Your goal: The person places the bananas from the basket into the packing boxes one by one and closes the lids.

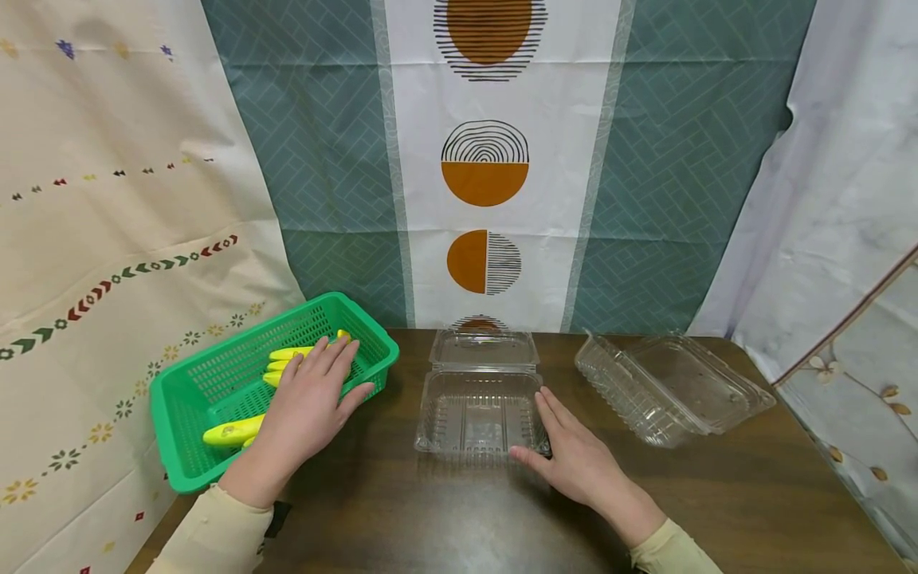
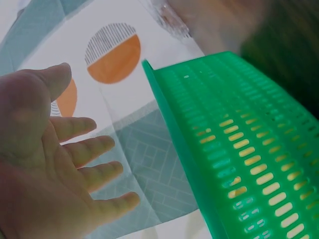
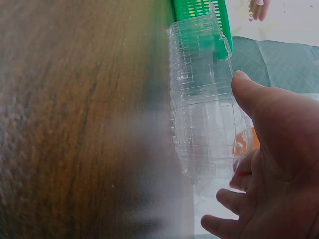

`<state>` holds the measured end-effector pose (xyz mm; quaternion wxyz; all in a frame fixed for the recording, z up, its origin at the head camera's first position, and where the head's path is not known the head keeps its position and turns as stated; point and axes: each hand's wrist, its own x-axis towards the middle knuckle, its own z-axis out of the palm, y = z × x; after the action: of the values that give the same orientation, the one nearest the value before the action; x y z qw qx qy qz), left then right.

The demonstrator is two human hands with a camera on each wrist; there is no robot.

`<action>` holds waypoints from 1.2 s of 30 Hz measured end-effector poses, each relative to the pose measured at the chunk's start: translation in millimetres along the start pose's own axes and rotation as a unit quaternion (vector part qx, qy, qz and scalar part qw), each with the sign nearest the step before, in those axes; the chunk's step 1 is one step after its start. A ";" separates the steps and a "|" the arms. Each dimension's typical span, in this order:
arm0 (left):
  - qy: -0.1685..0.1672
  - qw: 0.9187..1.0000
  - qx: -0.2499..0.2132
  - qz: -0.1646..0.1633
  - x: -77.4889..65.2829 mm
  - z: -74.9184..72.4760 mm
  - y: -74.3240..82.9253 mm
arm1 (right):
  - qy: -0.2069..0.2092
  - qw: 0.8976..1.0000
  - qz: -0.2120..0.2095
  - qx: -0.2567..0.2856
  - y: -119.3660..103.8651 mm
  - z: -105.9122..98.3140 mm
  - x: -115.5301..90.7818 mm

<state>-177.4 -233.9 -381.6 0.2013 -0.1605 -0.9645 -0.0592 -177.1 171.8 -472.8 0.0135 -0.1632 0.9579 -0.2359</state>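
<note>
A green plastic basket (image 1: 175,446) at the left has several yellow bananas (image 1: 233,432) inside. My left hand (image 1: 308,399) is over the basket, fingers extended and covering part of the bananas in the head view; the left wrist view has the palm (image 2: 45,154) empty above the basket's rim (image 2: 174,134). In the middle of the table stands a clear plastic clamshell container (image 1: 480,414), its lid laid back toward the wall. My right hand (image 1: 581,454) rests at its front right corner, with thumb by the front rim and fingers along the right side.
A second clear clamshell container (image 1: 645,391) lies tilted at the right back, lid spread to the right. The brown wooden table (image 1: 459,510) meets a patterned cloth (image 1: 337,159) at its back edge. More cloth hangs along both sides.
</note>
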 end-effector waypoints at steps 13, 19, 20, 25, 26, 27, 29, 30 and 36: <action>-0.017 0.999 0.001 -0.028 -0.8 -3.7 -19.9 | 0.000 1.000 0.003 0.001 0.1 -0.1 1.5; -0.021 0.999 -0.003 -0.040 -4.3 -6.1 -28.1 | -0.003 1.000 0.005 0.001 -0.7 0.1 1.2; -0.021 0.999 -0.002 -0.041 -4.8 -6.6 -29.6 | -0.003 1.000 0.005 0.001 -0.7 0.1 1.2; -0.031 0.998 0.004 -0.054 -6.2 -8.4 -36.7 | -0.002 1.000 0.005 -0.001 -1.1 0.6 1.2; -0.034 0.998 0.007 -0.056 -6.4 -8.6 -38.1 | -0.002 1.000 0.006 -0.001 -1.2 0.7 1.2; -0.037 0.997 0.008 -0.061 -6.6 -8.8 -39.4 | -0.002 1.000 0.006 -0.001 -1.3 0.7 1.1; -0.044 0.997 0.010 -0.067 -7.1 -8.8 -41.9 | -0.003 1.000 0.007 0.000 -1.6 0.6 0.8; -0.047 0.996 0.011 -0.069 -7.1 -8.6 -43.2 | -0.003 1.000 0.008 0.000 -1.6 0.6 0.6; -0.059 0.996 0.017 -0.072 -8.3 -7.4 -50.8 | -0.005 1.000 0.010 0.003 -1.5 -0.9 -0.6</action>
<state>-184.4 -285.4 -380.7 0.1422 -0.0904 -0.9846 -0.0472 -176.3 171.2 -471.3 0.0208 -0.1551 0.9585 -0.2382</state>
